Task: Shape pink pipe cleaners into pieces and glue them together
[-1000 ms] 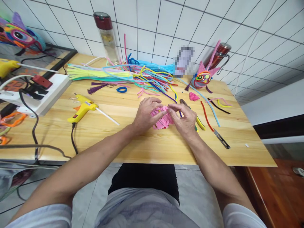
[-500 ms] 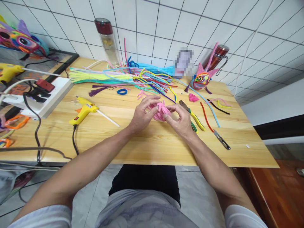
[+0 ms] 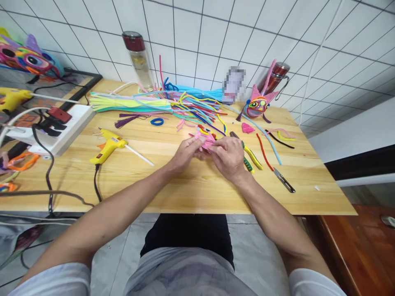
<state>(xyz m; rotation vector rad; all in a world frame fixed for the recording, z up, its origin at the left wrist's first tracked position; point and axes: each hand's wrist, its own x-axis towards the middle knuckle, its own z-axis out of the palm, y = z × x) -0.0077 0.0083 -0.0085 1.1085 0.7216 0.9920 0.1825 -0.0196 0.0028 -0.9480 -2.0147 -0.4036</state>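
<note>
Between my hands, above the middle of the table, is a pink pipe-cleaner figure (image 3: 207,142) with red, yellow and blue parts along its far side. My left hand (image 3: 187,153) is closed on its left side, the thumb lying on top. On the right, my right hand (image 3: 228,155) pinches the pink strands with its fingertips; part of the figure is hidden behind the fingers. Just beyond the right hand lie pliers (image 3: 252,158) with yellow-green handles, partly covered by it. A small pink ridged piece (image 3: 247,128) rests farther back.
A yellow glue gun (image 3: 108,148) lies left, near a white power strip (image 3: 61,131) with cables. Bundled pipe cleaners (image 3: 132,102) stretch along the back, beside a glass bottle (image 3: 140,65). To the right are thread snips (image 3: 284,181) and a finished cat-like head (image 3: 257,106).
The pink figure has been tilted, so its red, yellow and blue side now shows. My right hand has turned over and its fingers have curled in. The view has shifted slightly.
</note>
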